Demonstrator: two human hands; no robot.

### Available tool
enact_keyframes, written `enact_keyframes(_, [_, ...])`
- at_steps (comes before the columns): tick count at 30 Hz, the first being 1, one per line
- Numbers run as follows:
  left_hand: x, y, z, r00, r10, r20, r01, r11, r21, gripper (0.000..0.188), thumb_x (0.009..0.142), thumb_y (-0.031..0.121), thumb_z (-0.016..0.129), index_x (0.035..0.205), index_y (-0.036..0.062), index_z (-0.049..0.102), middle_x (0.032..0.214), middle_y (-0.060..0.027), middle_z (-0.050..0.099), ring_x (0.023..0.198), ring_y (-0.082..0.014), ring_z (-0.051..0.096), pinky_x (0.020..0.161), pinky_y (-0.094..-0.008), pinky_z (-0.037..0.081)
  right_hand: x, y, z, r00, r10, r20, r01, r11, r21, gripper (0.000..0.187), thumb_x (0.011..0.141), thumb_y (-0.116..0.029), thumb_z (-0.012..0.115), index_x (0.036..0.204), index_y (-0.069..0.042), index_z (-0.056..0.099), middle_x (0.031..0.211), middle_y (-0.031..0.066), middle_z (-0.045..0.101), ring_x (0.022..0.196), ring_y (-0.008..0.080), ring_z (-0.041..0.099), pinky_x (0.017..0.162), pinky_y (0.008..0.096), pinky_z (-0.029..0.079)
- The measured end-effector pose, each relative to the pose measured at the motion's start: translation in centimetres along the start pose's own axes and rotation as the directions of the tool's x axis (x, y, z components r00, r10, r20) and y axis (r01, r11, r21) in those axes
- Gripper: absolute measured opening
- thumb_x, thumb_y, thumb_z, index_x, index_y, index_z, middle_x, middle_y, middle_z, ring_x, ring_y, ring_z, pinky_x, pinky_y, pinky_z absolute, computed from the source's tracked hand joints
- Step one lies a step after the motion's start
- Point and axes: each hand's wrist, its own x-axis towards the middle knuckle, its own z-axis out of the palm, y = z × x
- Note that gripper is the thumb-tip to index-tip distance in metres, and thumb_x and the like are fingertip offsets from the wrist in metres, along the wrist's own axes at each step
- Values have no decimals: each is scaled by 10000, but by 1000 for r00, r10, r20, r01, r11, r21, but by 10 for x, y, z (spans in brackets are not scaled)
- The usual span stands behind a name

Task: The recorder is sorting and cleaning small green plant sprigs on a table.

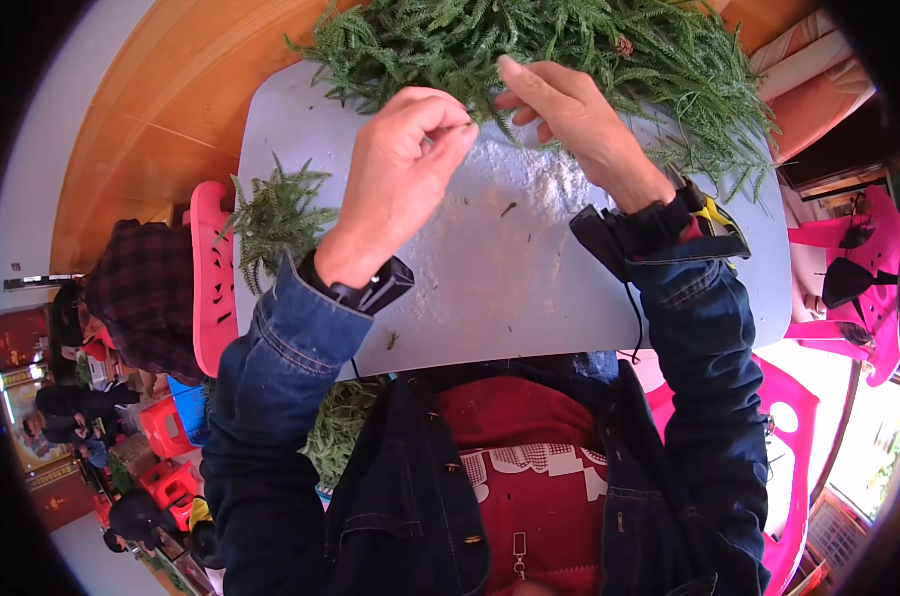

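Note:
Near the far side of a pale table (470, 313), my left hand (398, 159) is closed, its thumb and forefinger pinched together. A tiny dark bit shows at those fingertips, too small to name. My right hand (584, 124) is just to the right, thumb stretched out and fingers loosely curled, with no object visible in it. Behind and between both hands lies a large heap of green needle-leaved sprigs (390, 55); some tips hang close to my fingers. A smaller bunch of sprigs (281, 214) rests at the table's left edge, beside my left wrist.
White powdery residue (544, 179) and a few green scraps (510, 209) are scattered on the tabletop. Pink plastic chairs stand at left (212, 283) and right (788, 437). More greenery (341, 432) sits low by my left side. Other people (73, 412) are farther off left.

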Motion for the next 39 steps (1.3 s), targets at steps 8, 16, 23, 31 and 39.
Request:
enact_keyframes(8, [-19, 3, 14, 996, 49, 75, -43, 996, -79, 34, 797, 8, 619, 823, -1, 599, 853, -36, 558, 665, -97, 529, 570, -229, 445, 1, 21, 17, 992, -76, 99, 64, 990, 125, 416, 822, -279, 625, 1019, 80, 552, 892, 118, 601, 804, 145, 551, 684, 260, 447])
enact_keyframes(16, [-12, -12, -1, 969, -240, 49, 243, 914, -324, 94, 845, 97, 606, 864, 8, 626, 856, -25, 602, 705, -93, 557, 629, -219, 454, -6, 21, 8, 977, -51, 208, 35, 996, 80, 348, 798, -171, 624, 1055, 51, 547, 947, 111, 611, 880, 149, 563, 751, 284, 445])
enact_keyframes(23, [-6, -2, -5, 924, -370, 102, 372, 801, -469, 189, 879, 188, 585, 926, 11, 630, 867, -22, 623, 772, -81, 561, 679, -217, 441, -7, 24, 15, 939, -218, 267, 253, 962, -104, 258, 832, -126, 575, 1045, 19, 556, 942, 61, 586, 833, 107, 529, 718, 239, 412])
enact_keyframes(31, [-4, -5, -24, 910, -414, -11, 365, 813, -453, 197, 877, 191, 586, 971, 21, 614, 911, -16, 619, 836, -75, 544, 746, -211, 413, -9, 17, -2, 961, -121, 248, -3, 895, 447, 226, 856, -105, 552, 1056, 0, 551, 904, 23, 565, 792, 93, 517, 678, 210, 400])
enact_keyframes(39, [-10, -5, -14, 863, -399, 311, 502, 745, -439, 183, 866, 179, 578, 936, 12, 609, 880, -37, 616, 843, -103, 547, 764, -237, 402, -14, 16, 7, 951, -184, 250, 40, 871, 489, 270, 848, -96, 545, 1096, 9, 533, 971, 34, 566, 837, 94, 530, 730, 221, 423])
